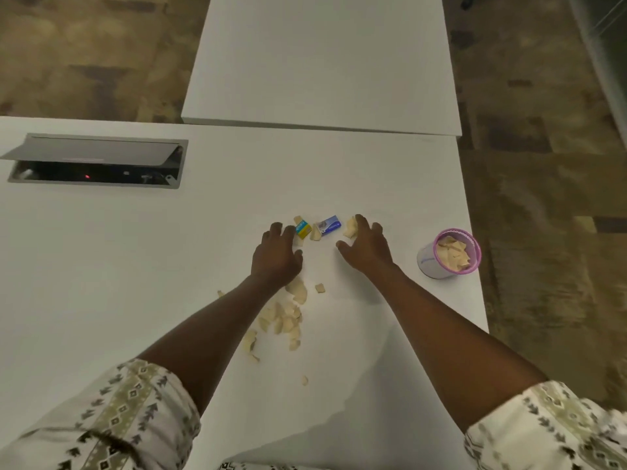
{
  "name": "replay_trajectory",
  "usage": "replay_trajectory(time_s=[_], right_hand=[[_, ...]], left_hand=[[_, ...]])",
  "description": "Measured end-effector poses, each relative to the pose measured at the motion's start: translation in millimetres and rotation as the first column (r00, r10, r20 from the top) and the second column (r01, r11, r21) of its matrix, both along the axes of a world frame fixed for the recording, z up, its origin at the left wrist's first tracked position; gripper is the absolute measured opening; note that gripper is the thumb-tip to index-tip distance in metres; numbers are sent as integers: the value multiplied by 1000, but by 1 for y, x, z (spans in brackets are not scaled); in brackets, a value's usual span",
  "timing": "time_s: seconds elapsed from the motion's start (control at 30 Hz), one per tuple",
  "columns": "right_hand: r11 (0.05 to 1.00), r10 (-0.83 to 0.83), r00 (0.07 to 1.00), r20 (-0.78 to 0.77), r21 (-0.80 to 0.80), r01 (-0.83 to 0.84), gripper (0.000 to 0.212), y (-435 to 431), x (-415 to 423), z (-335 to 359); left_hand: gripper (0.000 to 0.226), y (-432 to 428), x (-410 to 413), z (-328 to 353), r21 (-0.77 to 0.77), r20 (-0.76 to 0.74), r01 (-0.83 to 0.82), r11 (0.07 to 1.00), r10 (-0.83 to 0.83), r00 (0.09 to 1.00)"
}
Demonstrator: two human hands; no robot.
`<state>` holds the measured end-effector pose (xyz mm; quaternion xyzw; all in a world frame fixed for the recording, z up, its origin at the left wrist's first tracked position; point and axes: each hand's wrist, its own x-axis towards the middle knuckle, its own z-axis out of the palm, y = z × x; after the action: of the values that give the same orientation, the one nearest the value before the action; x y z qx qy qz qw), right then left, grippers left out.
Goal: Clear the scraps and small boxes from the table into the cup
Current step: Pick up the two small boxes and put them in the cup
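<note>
Two small boxes lie side by side on the white table [135, 266]: a yellow and teal box [303, 230] and a blue box [329, 225]. Pale scraps [316, 234] lie between them. My left hand [276, 254] rests palm down with fingers spread, its fingertips touching the yellow box. My right hand [364, 244] is spread too, fingertips on a pale scrap [349, 227] right of the blue box. A heap of scraps [285, 317] lies nearer to me, under my left forearm. The pink-rimmed cup [449, 254] stands at the right, holding several scraps.
An open cable hatch [98, 162] with a raised grey lid sits in the table at the far left. A second white table [322, 62] butts against the far edge. The cup stands close to the table's right edge, with patterned floor [543, 198] beyond.
</note>
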<state>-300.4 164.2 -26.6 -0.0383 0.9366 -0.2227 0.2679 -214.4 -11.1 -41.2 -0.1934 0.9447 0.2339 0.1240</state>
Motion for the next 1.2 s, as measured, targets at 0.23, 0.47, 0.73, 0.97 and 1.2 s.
replay_trajectory(time_s=[0.23,0.47,0.73,0.97,1.2], right_hand=[[983,156,988,-7,98,-154,70,-33,-19,-18],[944,326,934,-144,106,-312,33,-44,-18,-23],[956,292,934,-206,57,-287,17,-32,-2,-24],[990,109,977,-184,-68,-124,14,-6,30,-21],[960,-165,976,-144,-250,125,21,22,49,-3]], left_hand=[[63,-9,-33,-12,-14,59,77,997,-76,995],[55,-6,-57,-18,-71,48,182,981,-179,983],[28,4,-37,-25,3,-25,113,994,-113,993],[31,14,-5,-21,32,-53,41,999,-39,998],[48,27,7,-2,109,-83,-42,993,52,995]])
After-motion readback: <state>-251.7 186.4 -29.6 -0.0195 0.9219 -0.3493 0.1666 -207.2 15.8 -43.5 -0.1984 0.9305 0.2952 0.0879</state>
